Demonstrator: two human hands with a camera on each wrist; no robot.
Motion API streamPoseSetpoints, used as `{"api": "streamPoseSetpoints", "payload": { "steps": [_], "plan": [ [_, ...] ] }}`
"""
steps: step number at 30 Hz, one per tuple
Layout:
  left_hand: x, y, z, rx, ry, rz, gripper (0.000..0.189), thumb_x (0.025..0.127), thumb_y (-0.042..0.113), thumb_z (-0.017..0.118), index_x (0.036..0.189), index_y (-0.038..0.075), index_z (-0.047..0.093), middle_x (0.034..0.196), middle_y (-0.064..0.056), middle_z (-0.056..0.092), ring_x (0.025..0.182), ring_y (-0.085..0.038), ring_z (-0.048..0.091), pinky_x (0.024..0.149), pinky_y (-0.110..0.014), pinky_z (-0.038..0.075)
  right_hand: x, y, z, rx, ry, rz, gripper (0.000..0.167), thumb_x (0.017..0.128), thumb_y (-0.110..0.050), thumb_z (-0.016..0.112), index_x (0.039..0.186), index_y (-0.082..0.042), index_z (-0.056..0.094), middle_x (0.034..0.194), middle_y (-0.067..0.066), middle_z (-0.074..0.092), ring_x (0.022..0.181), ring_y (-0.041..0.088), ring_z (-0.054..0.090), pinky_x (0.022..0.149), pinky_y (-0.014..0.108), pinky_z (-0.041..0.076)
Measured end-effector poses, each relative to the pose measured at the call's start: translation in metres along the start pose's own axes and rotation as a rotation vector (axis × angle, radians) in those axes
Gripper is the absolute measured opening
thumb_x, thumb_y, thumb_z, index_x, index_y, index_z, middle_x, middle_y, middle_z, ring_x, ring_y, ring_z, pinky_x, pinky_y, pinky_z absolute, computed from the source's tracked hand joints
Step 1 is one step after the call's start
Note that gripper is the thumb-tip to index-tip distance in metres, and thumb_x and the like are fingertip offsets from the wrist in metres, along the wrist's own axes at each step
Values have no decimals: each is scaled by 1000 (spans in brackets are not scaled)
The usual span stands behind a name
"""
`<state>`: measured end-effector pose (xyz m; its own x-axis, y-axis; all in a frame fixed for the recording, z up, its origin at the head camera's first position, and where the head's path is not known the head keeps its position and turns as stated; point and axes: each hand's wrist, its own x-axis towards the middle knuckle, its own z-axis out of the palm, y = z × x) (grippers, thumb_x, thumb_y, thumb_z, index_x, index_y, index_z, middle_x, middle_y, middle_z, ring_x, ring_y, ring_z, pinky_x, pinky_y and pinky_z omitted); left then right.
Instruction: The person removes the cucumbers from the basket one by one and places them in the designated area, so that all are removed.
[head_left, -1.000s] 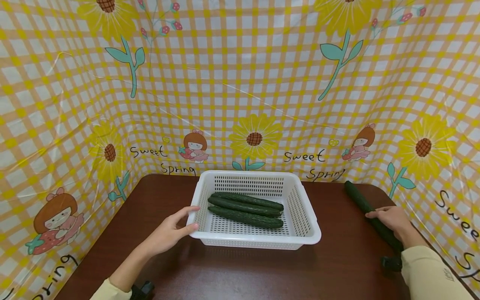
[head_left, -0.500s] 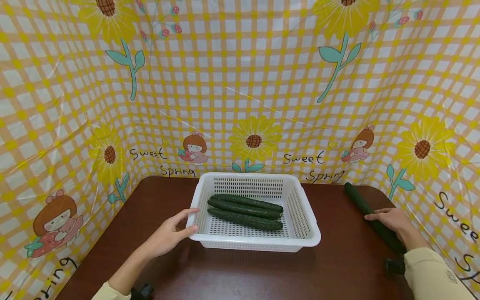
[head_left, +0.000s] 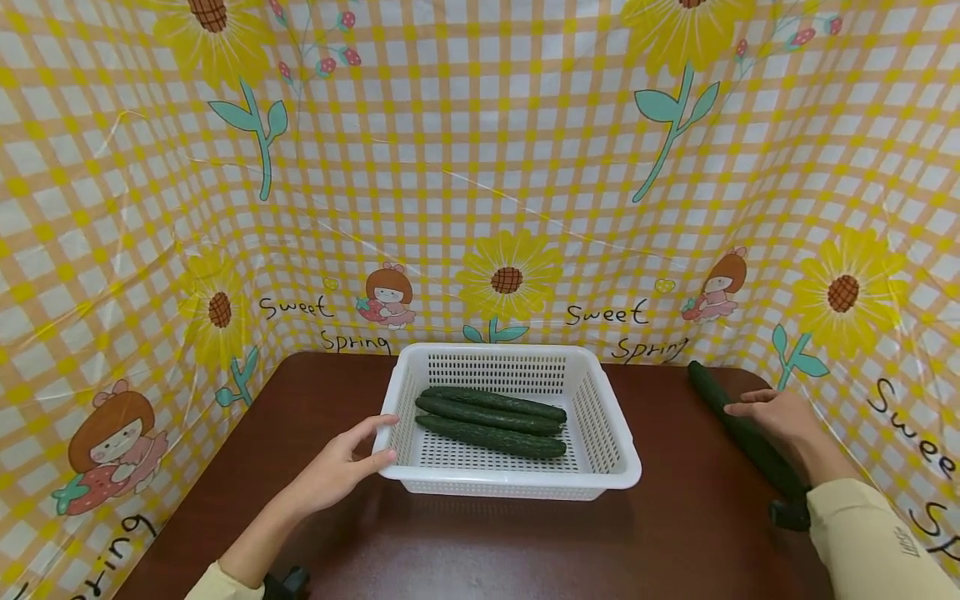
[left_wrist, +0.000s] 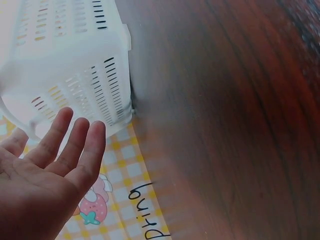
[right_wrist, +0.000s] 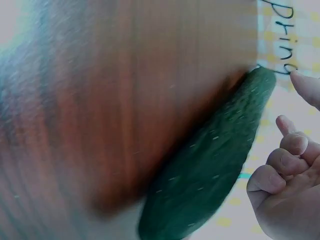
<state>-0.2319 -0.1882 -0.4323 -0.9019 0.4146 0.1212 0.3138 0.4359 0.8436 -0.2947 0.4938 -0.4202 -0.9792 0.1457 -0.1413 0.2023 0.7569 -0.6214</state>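
Left hand [head_left: 333, 471], relaxed, touches the perforated basket [head_left: 517, 478] (three cucumbers [head_left: 491, 416] inside)! Right hand [head_left: 785, 421], loose, hovers by the rightmost cucumber [head_left: 757, 450]

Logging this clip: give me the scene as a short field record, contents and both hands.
surface: brown table
container: white basket, upright on the table
contents: three cucumbers, lying side by side
outside: one loose cucumber, on the table to the basket's right
left hand: touching the basket's left rim
right hand: beside the loose cucumber, not gripping it
backdrop: checked cloth with sunflowers and "Sweet Spring" lettering
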Motion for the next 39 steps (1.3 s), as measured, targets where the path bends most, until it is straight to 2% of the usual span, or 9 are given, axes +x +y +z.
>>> {"api": "streamPoseSetpoints", "payload": {
  "steps": [5, 10, 15, 19, 23, 28, 33, 39],
  "plan": [
    [2, -1, -2, 9, 18, 7, 57, 98, 35, 66, 148, 15, 48, 150, -15, 48, 118, -31, 54, 81, -28, 51, 0, -22, -5, -97, 17, -51, 85, 94, -63, 58, 141, 8, 50, 147, 46, 30, 125, 62, 39, 92, 61, 46],
    [3, -1, -3, 24, 25, 13, 56, 99, 36, 65, 149, 16, 48, 151, -12, 48, 121, -30, 52, 82, -29, 50, 0, -46, -11, -195, 2, -112, 80, 97, -61, 55, 138, 7, 54, 143, 43, 39, 121, 62, 44, 88, 61, 47],
    [3, 0, -2, 22, 26, 6, 57, 99, 36, 65, 149, 16, 48, 150, -13, 48, 115, -29, 55, 79, -28, 50, 4, -71, -14, -182, -60, -111, 82, 95, -63, 55, 142, 5, 52, 148, 41, 35, 127, 61, 39, 94, 64, 42],
    [2, 0, -2, 18, 30, 11, 56, 99, 36, 65, 148, 16, 48, 150, -14, 49, 115, -31, 55, 79, -28, 50, 6, -90, -13, -172, -43, -148, 77, 93, -59, 63, 136, 5, 58, 144, 39, 43, 127, 59, 41, 97, 64, 41],
    [2, 0, -2, 26, 33, 17, 56, 99, 36, 65, 148, 17, 48, 150, -12, 49, 121, -30, 52, 82, -29, 49, 6, -108, -8, -129, -20, -200, 65, 93, -48, 68, 128, 7, 63, 136, 37, 52, 124, 56, 46, 98, 62, 42],
    [2, -1, -1, 36, 40, 10, 56, 98, 37, 66, 148, 19, 49, 151, -9, 49, 130, -29, 47, 88, -33, 48, 7, -128, -3, -119, -57, -217, 61, 95, -45, 68, 129, 5, 63, 139, 36, 50, 127, 55, 44, 100, 64, 40],
    [0, 0, 0, 7, 35, -10, 56, 98, 35, 67, 148, 18, 48, 152, -12, 46, 129, -31, 46, 85, -33, 48, 9, -146, 1, -129, -64, -285, 56, 95, -40, 69, 128, 5, 65, 137, 34, 54, 125, 52, 49, 99, 62, 42],
    [-2, 2, 1, 14, 36, -23, 56, 98, 35, 67, 148, 18, 48, 152, -12, 46, 129, -31, 46, 86, -36, 48, 8, -166, 7, -121, -82, -314, 53, 95, -40, 69, 128, 1, 67, 136, 30, 58, 119, 44, 57, 95, 56, 48]
  ]
}}
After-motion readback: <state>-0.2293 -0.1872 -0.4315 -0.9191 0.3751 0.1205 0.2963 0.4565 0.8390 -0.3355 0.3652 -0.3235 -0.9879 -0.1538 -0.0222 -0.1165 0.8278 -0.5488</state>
